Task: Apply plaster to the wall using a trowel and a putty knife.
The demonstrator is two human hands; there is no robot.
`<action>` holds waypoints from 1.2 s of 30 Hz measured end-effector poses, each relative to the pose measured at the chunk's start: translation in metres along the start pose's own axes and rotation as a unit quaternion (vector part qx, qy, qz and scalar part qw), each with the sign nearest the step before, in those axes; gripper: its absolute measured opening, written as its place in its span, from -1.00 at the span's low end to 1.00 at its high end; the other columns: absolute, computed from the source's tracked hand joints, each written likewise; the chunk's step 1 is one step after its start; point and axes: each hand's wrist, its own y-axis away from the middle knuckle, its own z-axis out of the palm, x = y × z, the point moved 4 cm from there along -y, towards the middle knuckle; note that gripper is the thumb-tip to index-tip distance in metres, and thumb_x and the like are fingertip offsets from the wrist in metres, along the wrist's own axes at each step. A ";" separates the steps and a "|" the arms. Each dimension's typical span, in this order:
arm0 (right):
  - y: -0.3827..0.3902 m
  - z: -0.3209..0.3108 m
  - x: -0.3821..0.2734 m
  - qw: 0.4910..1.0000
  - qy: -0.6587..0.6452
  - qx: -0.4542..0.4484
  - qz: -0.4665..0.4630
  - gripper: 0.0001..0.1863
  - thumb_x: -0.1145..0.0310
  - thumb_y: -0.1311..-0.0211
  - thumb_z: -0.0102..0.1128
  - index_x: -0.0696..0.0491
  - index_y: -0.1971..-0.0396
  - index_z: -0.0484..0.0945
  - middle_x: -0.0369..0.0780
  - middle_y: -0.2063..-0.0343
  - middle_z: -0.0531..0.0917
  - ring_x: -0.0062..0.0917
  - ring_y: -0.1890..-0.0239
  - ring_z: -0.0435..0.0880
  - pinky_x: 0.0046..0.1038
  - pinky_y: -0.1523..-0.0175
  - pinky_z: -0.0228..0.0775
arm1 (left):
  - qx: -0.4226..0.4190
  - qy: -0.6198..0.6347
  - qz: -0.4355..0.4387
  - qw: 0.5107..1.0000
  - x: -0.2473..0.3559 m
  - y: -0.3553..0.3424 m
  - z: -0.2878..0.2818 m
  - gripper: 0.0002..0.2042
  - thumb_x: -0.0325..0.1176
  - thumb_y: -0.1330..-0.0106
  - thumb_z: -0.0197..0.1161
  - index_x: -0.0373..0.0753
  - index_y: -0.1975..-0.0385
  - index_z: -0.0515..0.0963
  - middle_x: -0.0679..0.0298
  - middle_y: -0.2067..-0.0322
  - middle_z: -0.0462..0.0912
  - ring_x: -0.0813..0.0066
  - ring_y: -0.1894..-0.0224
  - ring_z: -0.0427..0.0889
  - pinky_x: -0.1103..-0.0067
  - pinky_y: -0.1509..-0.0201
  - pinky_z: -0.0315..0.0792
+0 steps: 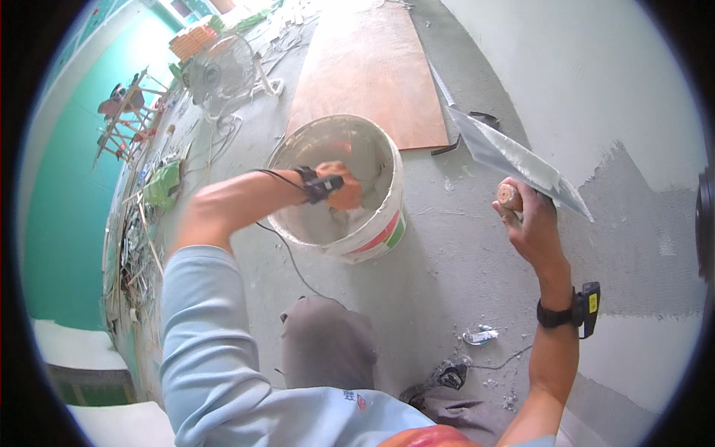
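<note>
My left hand (341,188) reaches down into a white plaster bucket (397,197) that stands on the floor in front of me. Its fingers are curled closed; whatever they grip is hidden behind the hand. Pale grey wet compound (328,223) coats the bucket's inside. On the right, my right hand (538,227) is wrapped round the round handle of a plastering trowel (514,156). The trowel's long flat metal blade is tilted, with some white compound along it, and is held up off the floor near the wall.
A wooden board (365,74) lies beyond the bucket. A floor fan (220,74) stands at the far left, near scattered debris and a green bag (161,185). On the right is a partly coated wall (633,231). A crumpled scrap (480,335) lies near my foot.
</note>
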 end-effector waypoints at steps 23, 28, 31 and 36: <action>-0.010 0.090 -0.081 0.972 -0.005 -0.041 -0.231 -0.59 0.44 0.12 0.18 0.10 0.16 0.41 -0.08 0.12 0.43 -0.19 0.01 0.35 -0.19 -0.14 0.05 | 0.388 0.678 0.040 0.623 -0.055 0.172 -0.018 -0.66 -0.15 -0.27 -0.18 -0.34 0.32 0.40 0.38 0.59 0.37 0.69 0.61 0.25 0.73 0.54 0.15; -0.055 0.087 -0.131 0.947 -0.221 -0.030 -0.233 -0.49 0.28 0.03 0.22 0.02 0.01 0.34 -0.21 0.03 0.40 -0.39 -0.07 0.31 -0.37 -0.19 0.07 | 0.505 0.594 0.080 0.622 0.009 0.188 -0.052 -0.72 -0.22 -0.27 -0.07 -0.36 0.27 0.37 0.23 0.33 0.38 0.53 0.39 0.38 0.64 0.28 0.30; -0.067 0.077 -0.148 0.922 -0.253 -0.120 -0.267 -0.45 0.22 -0.02 0.18 0.01 -0.04 0.28 -0.23 0.01 0.39 -0.47 -0.06 0.33 -0.44 -0.15 0.14 | 0.574 0.371 0.123 0.719 0.024 0.192 -0.064 -0.68 -0.41 -0.17 0.06 -0.31 0.06 0.30 0.09 0.19 0.37 0.24 0.22 0.45 0.55 0.15 0.34; -0.060 0.099 -0.122 0.912 -0.275 -0.113 -0.283 -0.51 0.26 -0.02 0.16 0.02 0.00 0.33 -0.24 0.01 0.41 -0.48 -0.02 0.37 -0.44 -0.14 0.15 | 0.567 0.263 0.151 0.766 0.030 0.191 -0.074 -0.44 -0.56 0.09 0.19 -0.24 -0.03 0.29 0.09 0.23 0.45 0.15 0.27 0.48 0.46 0.20 0.40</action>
